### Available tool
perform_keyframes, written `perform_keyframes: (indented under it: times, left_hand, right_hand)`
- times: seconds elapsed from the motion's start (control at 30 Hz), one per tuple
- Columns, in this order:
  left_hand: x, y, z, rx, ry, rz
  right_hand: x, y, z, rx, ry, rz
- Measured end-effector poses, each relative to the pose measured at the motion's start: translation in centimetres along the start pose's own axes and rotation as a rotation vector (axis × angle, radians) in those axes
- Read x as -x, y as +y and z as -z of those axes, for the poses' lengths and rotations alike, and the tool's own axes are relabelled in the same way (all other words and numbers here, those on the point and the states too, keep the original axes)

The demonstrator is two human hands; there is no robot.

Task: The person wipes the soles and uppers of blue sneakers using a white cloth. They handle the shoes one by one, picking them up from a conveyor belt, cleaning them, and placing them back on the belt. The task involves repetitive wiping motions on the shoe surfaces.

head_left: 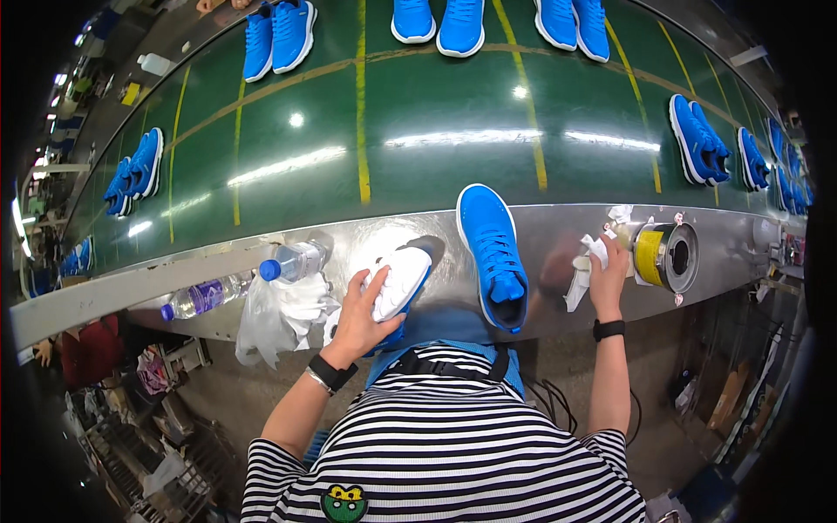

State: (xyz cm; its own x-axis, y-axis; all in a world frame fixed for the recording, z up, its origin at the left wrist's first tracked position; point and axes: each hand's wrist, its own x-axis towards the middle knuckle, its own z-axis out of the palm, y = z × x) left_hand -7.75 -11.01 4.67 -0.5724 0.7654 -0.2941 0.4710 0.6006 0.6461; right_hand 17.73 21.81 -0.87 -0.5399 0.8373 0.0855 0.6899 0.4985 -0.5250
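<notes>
From up here I see my left hand wrapped over a blue shoe that lies sole-up on the steel ledge, its white sole facing me — the fingers curl down over the sole and grip it. Just to the right, a second blue shoe stands upright on the same ledge, laces up, its heel hanging over the near rim; the two are close but I cannot tell whether they touch. My right hand is well apart from the left, its fingers closed around a crumpled white cloth, pressed near a metal tin lying on its side with a yellow band. Left of the held shoe sit a heap of white rags and two clear plastic bottles with blue caps, lying down. Beyond the ledge runs a green conveyor belt carrying pairs of blue shoes.
</notes>
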Motion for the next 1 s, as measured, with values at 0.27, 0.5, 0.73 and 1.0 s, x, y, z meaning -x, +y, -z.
perform_keyframes:
  times: [0.27, 0.5, 0.73, 1.0]
  left_hand:
    - [1.2, 1.4, -1.1, 0.018, 0.09, -0.04]
    - [-2.2, -0.8, 0.9, 0.851, -0.191, 0.241]
    - [-5.8, -5.9, -3.0, 1.076, -0.137, 0.512]
    - [1.7, -5.6, -1.6, 1.037, -0.227, 0.221]
  right_hand:
    - [3.8, -7.3, 0.3, -0.657, -0.844, -0.138]
    - [5.9, -6.5, -6.8, -0.692, -0.487, -0.193]
    - [6.8, -7.9, -4.2, -0.998, -0.523, -0.422]
    - [8.8, -7.8, -4.6, -1.093, -0.534, -0.493]
